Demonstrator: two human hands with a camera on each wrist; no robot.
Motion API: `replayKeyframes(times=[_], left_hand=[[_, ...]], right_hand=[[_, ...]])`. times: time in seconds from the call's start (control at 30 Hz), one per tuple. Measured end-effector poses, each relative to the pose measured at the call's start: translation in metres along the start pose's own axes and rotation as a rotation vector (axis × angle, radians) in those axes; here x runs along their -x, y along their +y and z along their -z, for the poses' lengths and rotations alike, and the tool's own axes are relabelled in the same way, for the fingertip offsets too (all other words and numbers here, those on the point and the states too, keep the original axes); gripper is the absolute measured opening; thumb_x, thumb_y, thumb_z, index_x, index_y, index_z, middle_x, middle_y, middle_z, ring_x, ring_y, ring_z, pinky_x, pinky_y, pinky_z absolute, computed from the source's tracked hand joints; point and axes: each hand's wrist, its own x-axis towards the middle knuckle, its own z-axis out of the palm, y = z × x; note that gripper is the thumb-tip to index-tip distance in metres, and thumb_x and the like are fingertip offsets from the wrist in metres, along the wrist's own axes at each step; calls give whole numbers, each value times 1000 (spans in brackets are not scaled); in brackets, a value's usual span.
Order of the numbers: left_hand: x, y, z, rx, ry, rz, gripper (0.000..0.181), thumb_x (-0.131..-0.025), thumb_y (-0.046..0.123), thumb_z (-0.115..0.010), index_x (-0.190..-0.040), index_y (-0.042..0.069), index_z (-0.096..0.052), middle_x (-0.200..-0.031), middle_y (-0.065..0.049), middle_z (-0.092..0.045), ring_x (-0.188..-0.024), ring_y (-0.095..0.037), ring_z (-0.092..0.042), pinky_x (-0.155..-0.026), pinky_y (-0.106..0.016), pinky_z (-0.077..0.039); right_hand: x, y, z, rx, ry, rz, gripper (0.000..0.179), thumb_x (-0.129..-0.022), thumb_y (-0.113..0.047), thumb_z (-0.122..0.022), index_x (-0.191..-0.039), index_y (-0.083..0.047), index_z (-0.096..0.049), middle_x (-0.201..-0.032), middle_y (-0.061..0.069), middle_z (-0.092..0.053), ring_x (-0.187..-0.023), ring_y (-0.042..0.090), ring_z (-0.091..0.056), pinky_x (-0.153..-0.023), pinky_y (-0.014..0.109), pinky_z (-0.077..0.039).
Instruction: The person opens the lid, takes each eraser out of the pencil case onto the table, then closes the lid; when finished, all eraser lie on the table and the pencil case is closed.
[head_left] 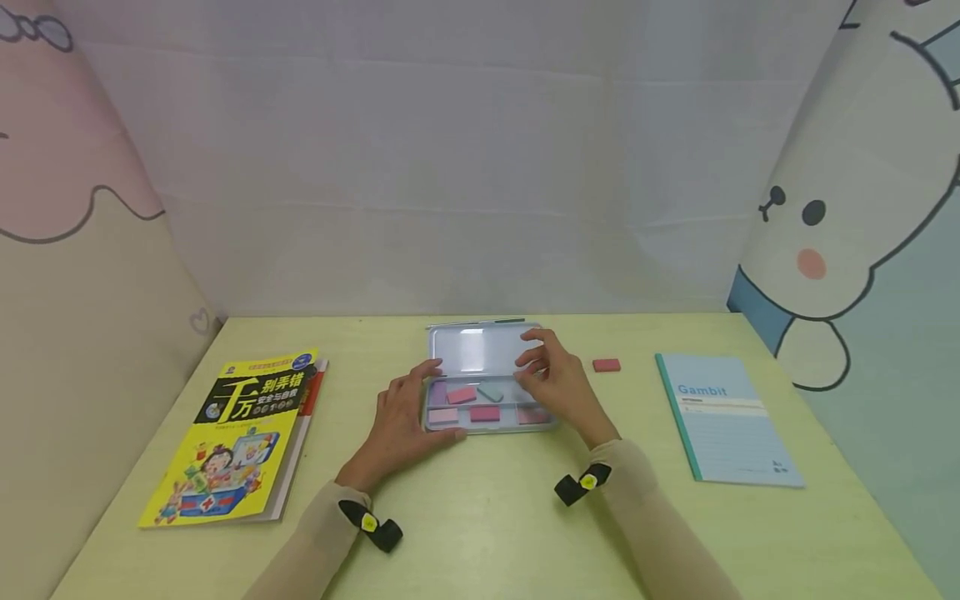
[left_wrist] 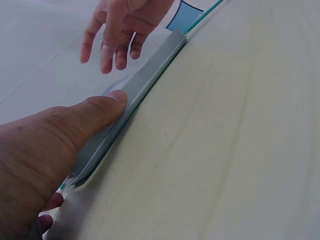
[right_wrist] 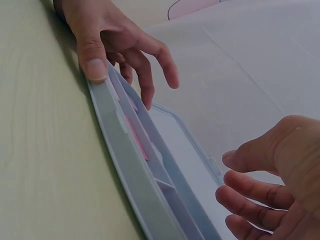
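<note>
A pale blue plastic pencil case (head_left: pixel 433 340) lies with its lid raised back. Inside its compartments sit several small blocks that look like erasers, among them a pink block (head_left: pixel 462 395), a deeper pink block (head_left: pixel 484 413) and a grey-green piece (head_left: pixel 490 392). My left hand (head_left: pixel 402 418) holds the case's left end, thumb (left_wrist: pixel 107 106) on the front rim and fingers along the side. Over the right part of the case hovers my right hand (head_left: pixel 555 379), fingers loosely bent. The right wrist view shows nothing between its thumb (right_wrist: pixel 250 154) and fingers.
A red block (head_left: pixel 607 365) lies right of the case. Behind the lid is a thin stick (head_left: pixel 480 322), perhaps a pencil or brush. A yellow book (head_left: pixel 247 475) on top of another lies at left, a pale blue notebook (head_left: pixel 731 433) at right.
</note>
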Motion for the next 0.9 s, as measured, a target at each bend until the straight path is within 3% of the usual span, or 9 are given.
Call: replayKeyframes(times=[0.27,0.4,0.7,0.9], left_hand=[[1,-1,-6,-8,2,-2,110,-77,55,-92,-165,34,-29,-160,1,-50,-149,-36,-42,-118,-57,-31],[0,-1,-6,-8,-6,-4,110,-78,56,-91,-166,35,-28,-161,2,-49,-150,-36,-41,-120,-57,-29],[0,3,2,-8,-14,-8,110,-78,55,-91,-166,34,-29,-165,1,-47,-150,-36,-41,-119,-57,-30],[0,2,2,-11,-5,-9,109,-78,54,-92,-166,32,-30,-163,0,-48,-150,-37,-41,-118,-57,-30]], right_hand=[[8,7,-28,-28,16,-18,57,-94,-7,-79,-144,-7,-51,-106,9,-81,-95,21,-75,-88,29,-60],[12,5,-38,-47,52,-30,58,-93,-9,-82,-143,-7,-52,-103,8,-80,-91,19,-74,-88,33,-61],[11,-5,-45,3,55,-144,57,-92,-14,-85,-140,-10,-54,-100,3,-83,-88,15,-71,-88,35,-56],[10,-4,-47,6,37,-106,54,-91,-12,-84,-137,-12,-57,-97,1,-84,-90,15,-72,-90,37,-54]])
